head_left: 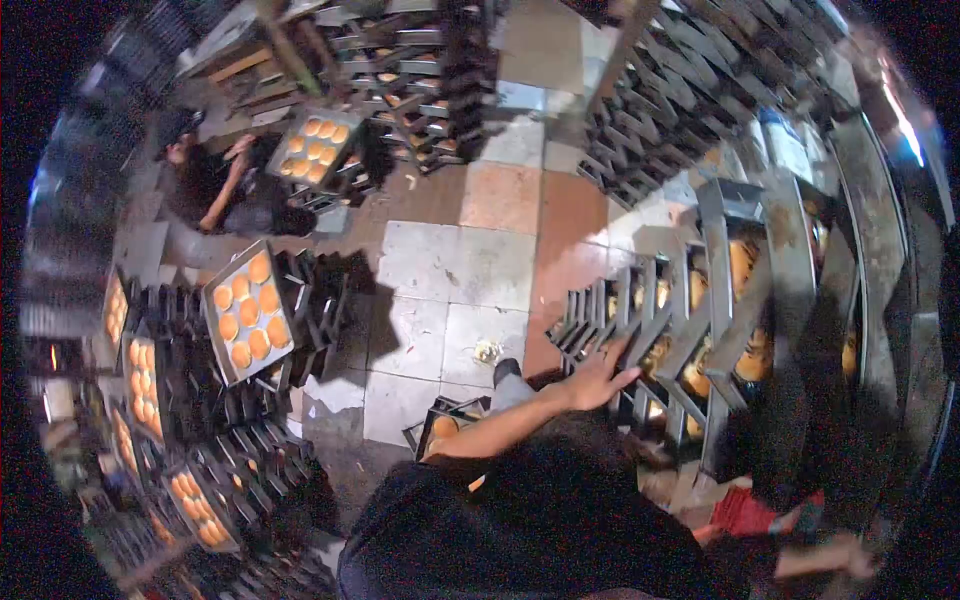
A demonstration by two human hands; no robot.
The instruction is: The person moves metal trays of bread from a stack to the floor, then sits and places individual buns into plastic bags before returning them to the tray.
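Observation:
My left hand (597, 380) reaches across to the right, its fingers spread against the edges of a tall stack of metal trays (690, 335). Browned buns (742, 262) show in the gaps between those trays. At the lower right is my right hand (845, 558), smeared by motion, so its fingers cannot be read. A red cloth (745, 512) lies close to that forearm. Beside my left forearm, low down, a tray with buns (445, 428) is partly covered by my arm and body.
At left, stacked trays carry a top tray of round buns (248, 313), with more bun trays (200, 508) below. A seated person (235, 185) is near another bun tray (315, 148). Tray stacks (660, 110) rise at the back. Pale floor tiles (415, 275) run between, with a scrap (487, 351) on them.

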